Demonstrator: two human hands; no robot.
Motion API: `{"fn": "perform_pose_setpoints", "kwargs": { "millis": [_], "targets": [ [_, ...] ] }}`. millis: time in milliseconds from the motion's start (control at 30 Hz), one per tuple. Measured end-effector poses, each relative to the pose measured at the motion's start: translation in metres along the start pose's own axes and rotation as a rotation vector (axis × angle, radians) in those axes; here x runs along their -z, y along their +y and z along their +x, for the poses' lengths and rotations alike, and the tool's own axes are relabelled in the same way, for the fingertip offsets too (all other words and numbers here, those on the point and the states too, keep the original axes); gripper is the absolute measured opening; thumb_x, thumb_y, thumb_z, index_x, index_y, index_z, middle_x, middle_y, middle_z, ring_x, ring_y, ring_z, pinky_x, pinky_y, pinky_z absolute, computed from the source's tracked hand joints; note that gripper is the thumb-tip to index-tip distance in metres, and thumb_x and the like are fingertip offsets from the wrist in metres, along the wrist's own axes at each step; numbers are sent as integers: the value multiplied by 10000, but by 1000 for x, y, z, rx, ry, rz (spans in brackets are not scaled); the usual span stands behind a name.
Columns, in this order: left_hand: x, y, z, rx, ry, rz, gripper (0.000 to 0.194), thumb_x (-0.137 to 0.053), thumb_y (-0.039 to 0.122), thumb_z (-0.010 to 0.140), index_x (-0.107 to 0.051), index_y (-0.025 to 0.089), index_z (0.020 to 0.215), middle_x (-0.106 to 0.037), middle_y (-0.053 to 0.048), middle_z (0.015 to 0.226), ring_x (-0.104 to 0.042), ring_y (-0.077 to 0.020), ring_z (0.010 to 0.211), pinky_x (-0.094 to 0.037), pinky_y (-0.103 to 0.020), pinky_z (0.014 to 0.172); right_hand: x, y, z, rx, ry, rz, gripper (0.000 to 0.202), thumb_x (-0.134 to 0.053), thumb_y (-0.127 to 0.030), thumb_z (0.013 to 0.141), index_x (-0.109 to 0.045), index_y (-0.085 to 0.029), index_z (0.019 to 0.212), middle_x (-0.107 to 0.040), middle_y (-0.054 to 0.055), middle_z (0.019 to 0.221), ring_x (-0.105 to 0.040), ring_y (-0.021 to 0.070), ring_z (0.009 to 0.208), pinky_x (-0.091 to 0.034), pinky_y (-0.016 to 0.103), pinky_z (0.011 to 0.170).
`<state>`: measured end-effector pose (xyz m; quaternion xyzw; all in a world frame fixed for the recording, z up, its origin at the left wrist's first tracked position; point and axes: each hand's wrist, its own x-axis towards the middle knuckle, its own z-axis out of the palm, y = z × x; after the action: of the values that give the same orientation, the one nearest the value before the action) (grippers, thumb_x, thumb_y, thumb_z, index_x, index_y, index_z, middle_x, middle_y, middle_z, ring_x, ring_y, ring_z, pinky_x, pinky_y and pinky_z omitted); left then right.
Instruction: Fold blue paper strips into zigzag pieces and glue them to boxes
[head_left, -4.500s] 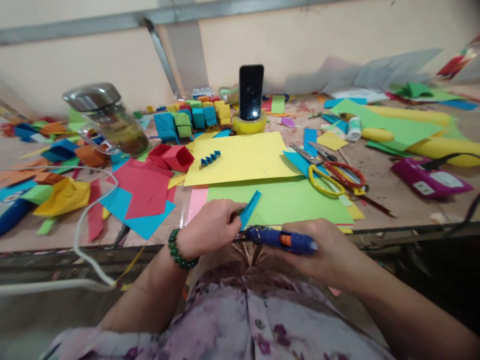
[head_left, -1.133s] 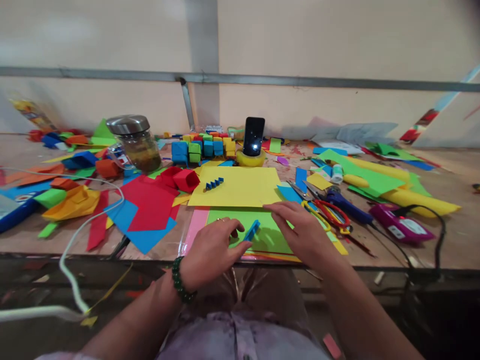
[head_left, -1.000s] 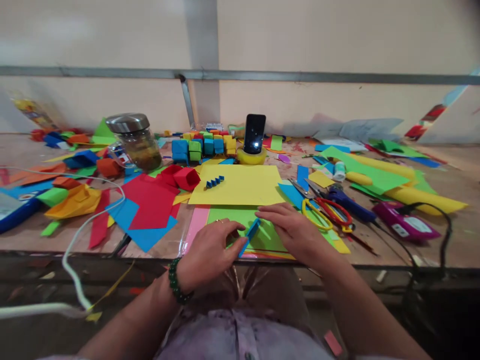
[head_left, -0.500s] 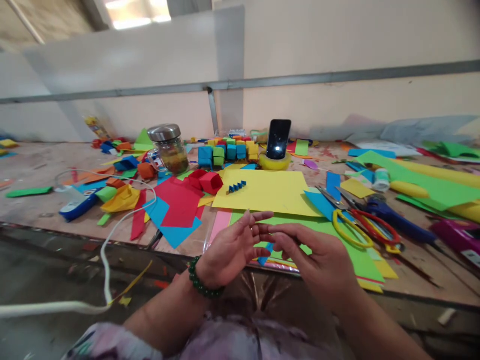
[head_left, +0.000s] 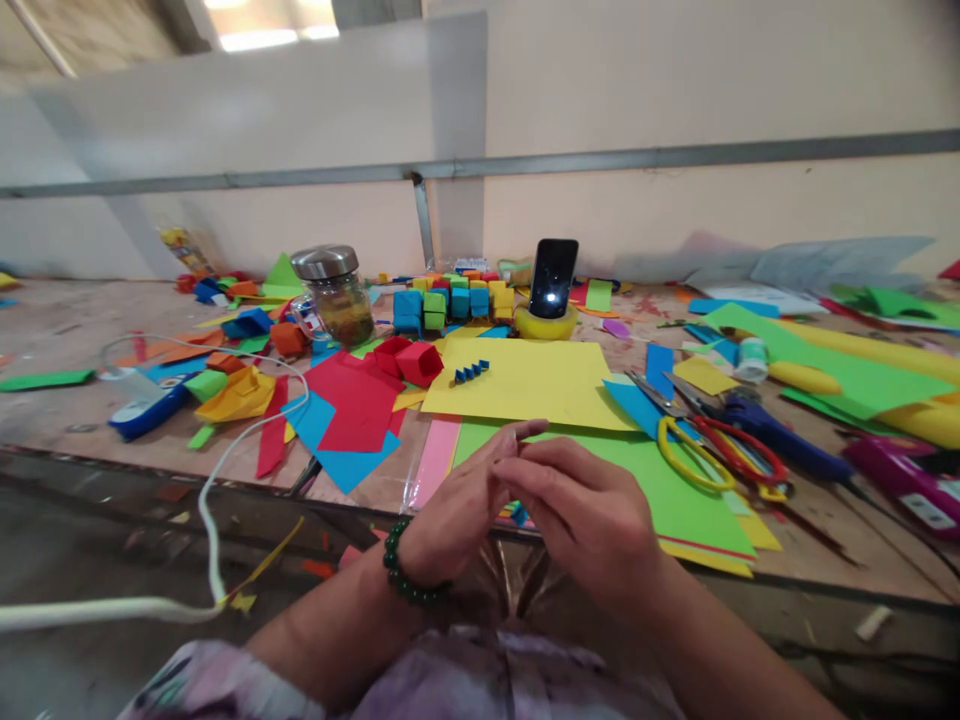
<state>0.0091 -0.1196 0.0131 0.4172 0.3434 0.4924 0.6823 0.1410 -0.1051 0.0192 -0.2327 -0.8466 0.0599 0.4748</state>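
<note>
My left hand (head_left: pixel 457 510), with a green bead bracelet at the wrist, is held open at the table's front edge, one finger stretched forward. Curled over its palm and fingers, my right hand (head_left: pixel 589 500) has its fingers pressed together; anything between them is hidden. A small bit of blue paper (head_left: pixel 519 514) shows just below the hands, and I cannot tell whether it is held. Ahead of them, a small blue zigzag-folded paper strip (head_left: pixel 472 372) lies on a yellow sheet (head_left: pixel 532 395). Green paper (head_left: pixel 637 480) sits under my right hand's side.
Scissors with yellow handles (head_left: pixel 694 460) and a red-handled pair (head_left: pixel 742 455) lie to the right, beside a blue glue gun (head_left: pixel 787 440). A glass jar (head_left: pixel 337 300), folded paper cubes (head_left: pixel 435 308) and a phone (head_left: pixel 553 275) stand behind. A white cable (head_left: pixel 212 530) crosses the left edge.
My right hand has moved left and closed over my left hand, covering its palm and most of its fingers. The view has shifted slightly.
</note>
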Motion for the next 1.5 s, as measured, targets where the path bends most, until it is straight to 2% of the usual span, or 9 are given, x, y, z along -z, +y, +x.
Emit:
{"fn": "perform_pose_setpoints", "kwargs": {
  "millis": [133, 233, 333, 433, 533, 867, 1067, 1300, 1500],
  "targets": [
    [1, 2, 4, 69, -41, -111, 414, -412, 429, 930, -542, 169, 1224, -623, -97, 1079, -564, -214, 1064, -399, -369, 973, 3, -8, -6, 93, -77, 0, 137, -493, -124, 862, -615, -135, 923, -636, 64, 806, -597, 161, 778, -499, 274, 680],
    [4, 0, 7, 50, -38, -95, 430, -399, 457, 931, -526, 183, 1237, -609, -102, 1080, -544, -220, 1080, -399, -367, 944, 11, -14, -8, 34, -179, 74, 227, -420, -145, 877, -521, -161, 675, -515, 16, 617, -492, 128, 583, -383, 258, 535],
    [4, -2, 5, -32, -9, 70, 455, -330, 481, 945, -505, 208, 1264, -592, -102, 1111, -527, -225, 1094, -393, -368, 932, 16, -13, -8, -104, -188, 98, 374, -389, -259, 928, -415, -185, 562, -403, -30, 519, -376, 93, 477, -277, 250, 480],
    [2, -3, -2, -155, 61, 316, 465, -330, 461, 949, -441, 233, 1339, -550, -96, 1197, -481, -218, 1158, -342, -353, 997, 12, -9, -7, -324, -134, 100, 384, -478, -381, 912, -449, -176, 589, -437, -45, 521, -395, 74, 481, -279, 221, 482],
    [0, -4, -8, -259, 100, 441, 476, -379, 423, 943, -388, 250, 1386, -496, -83, 1285, -421, -213, 1223, -296, -318, 1040, 6, -8, -6, -401, -126, 95, 292, -506, -350, 908, -497, -176, 673, -502, -43, 572, -436, 76, 514, -313, 209, 509],
    [-3, 0, -12, -50, 61, 314, 469, -318, 517, 935, -462, 271, 1308, -537, -51, 1271, -448, -203, 1229, -380, -299, 999, 3, -14, -11, -334, -144, 165, 171, -415, -259, 945, -535, -173, 858, -597, 2, 737, -542, 102, 657, -412, 213, 626],
    [0, -3, -9, -76, 86, 256, 450, -335, 510, 936, -494, 260, 1275, -565, -56, 1237, -492, -207, 1187, -422, -307, 962, 2, -17, -11, -330, -148, 170, 126, -432, -204, 916, -551, -169, 893, -621, 20, 774, -565, 111, 687, -443, 222, 647],
    [-1, -3, -2, -48, 46, 11, 430, -312, 471, 955, -554, 200, 1184, -614, -73, 1094, -585, -188, 1027, -475, -300, 881, -1, -20, -12, -300, 29, 61, 91, -569, -131, 855, -603, -191, 914, -690, -5, 828, -636, 96, 756, -481, 191, 723],
    [-4, 2, -8, -76, 34, 157, 445, -315, 494, 945, -524, 194, 1200, -574, -92, 1127, -568, -204, 1046, -481, -318, 876, -2, -22, -8, -363, 56, 56, 77, -655, -223, 818, -630, -183, 879, -695, -21, 798, -634, 79, 650, -485, 172, 658]
  ]
}}
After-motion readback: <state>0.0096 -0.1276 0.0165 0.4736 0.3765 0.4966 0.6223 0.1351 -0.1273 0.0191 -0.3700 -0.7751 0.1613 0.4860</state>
